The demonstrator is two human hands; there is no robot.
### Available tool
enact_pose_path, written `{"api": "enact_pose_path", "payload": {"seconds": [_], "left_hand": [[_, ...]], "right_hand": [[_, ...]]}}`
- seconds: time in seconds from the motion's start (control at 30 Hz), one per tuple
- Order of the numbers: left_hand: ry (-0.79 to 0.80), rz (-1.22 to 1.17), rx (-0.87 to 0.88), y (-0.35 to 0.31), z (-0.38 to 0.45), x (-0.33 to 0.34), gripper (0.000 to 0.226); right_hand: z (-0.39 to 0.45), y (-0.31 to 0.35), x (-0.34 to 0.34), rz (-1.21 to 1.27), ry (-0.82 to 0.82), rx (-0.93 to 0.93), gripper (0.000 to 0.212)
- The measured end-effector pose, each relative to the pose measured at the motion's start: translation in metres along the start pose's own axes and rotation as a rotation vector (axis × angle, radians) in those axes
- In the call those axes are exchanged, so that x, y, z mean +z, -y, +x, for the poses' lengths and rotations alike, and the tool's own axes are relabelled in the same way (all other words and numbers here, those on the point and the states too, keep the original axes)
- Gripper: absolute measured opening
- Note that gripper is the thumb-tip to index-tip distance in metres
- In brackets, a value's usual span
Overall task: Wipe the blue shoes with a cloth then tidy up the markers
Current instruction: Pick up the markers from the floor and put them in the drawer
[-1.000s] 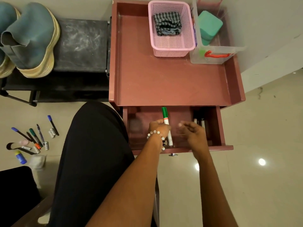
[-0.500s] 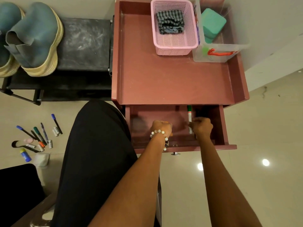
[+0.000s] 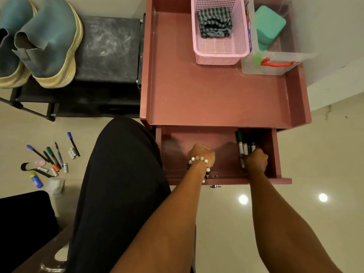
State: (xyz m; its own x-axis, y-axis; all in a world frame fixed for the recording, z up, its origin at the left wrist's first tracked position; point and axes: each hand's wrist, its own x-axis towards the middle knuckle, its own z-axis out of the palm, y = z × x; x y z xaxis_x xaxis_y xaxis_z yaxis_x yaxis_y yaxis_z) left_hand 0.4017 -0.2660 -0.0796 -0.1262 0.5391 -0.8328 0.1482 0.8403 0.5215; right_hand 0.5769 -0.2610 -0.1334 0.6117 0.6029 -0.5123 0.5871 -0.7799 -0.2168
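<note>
Marker-tidying step: right hand [image 3: 255, 161] curled on green marker [image 3: 240, 142] in drawer [image 3: 197, 138] lower centre, left hand [image 3: 201, 156] fisted empty; next, floor markers [image 3: 53, 156] at left.

Both bare forearms run up from about 6 o'clock toward 12, roughly parallel, left one crossing above a black-clad leg [image 3: 118, 194]. Left hand [image 3: 201, 154] is knuckles-up, fingers curled under into a loose fist, nothing seen in it, bead bracelet [image 3: 199, 164] round the wrist. Right hand [image 3: 256, 159] sits at 3 o'clock of the left, well apart, also knuckles-up with fingers curled down; what they close on can't be told.
</note>
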Motion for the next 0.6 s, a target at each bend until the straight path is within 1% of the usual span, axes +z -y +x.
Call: {"api": "enact_pose_path", "payload": {"seconds": [0.13,0.2,0.23,0.3,0.37,0.43,0.5,0.53,0.6], "left_hand": [[0.021,0.050,0.029,-0.003,-0.001,-0.006,0.023],[0.017,0.063,0.045,-0.005,-0.004,-0.009,0.024],[0.013,0.065,0.054,-0.007,-0.006,-0.011,0.024],[-0.006,0.034,0.066,-0.010,-0.015,-0.017,0.022],[-0.006,-0.006,0.086,-0.017,-0.029,-0.025,0.022],[0.018,-0.128,0.123,-0.028,-0.047,-0.038,0.027],[0.034,-0.332,0.184,-0.041,-0.070,-0.063,0.019],[0.040,-0.404,0.233,-0.047,-0.084,-0.083,0.012],[0.025,-0.500,0.353,-0.052,-0.106,-0.131,0.010]], "right_hand": [[-0.015,0.009,-0.002,0.125,0.001,0.063,0.047],[-0.025,0.014,-0.003,0.282,-0.018,0.095,0.045],[-0.032,0.017,-0.003,0.379,-0.027,0.093,0.038],[-0.057,0.021,-0.007,0.577,-0.033,0.026,0.020],[-0.091,0.029,-0.010,0.772,0.008,-0.024,0.021],[-0.126,0.042,-0.014,0.911,0.047,-0.029,0.022],[-0.154,0.063,-0.020,1.013,0.074,-0.061,0.020],[-0.167,0.078,-0.023,1.037,0.096,-0.103,0.019],[-0.194,0.114,-0.029,1.040,0.142,-0.210,0.019]]}}
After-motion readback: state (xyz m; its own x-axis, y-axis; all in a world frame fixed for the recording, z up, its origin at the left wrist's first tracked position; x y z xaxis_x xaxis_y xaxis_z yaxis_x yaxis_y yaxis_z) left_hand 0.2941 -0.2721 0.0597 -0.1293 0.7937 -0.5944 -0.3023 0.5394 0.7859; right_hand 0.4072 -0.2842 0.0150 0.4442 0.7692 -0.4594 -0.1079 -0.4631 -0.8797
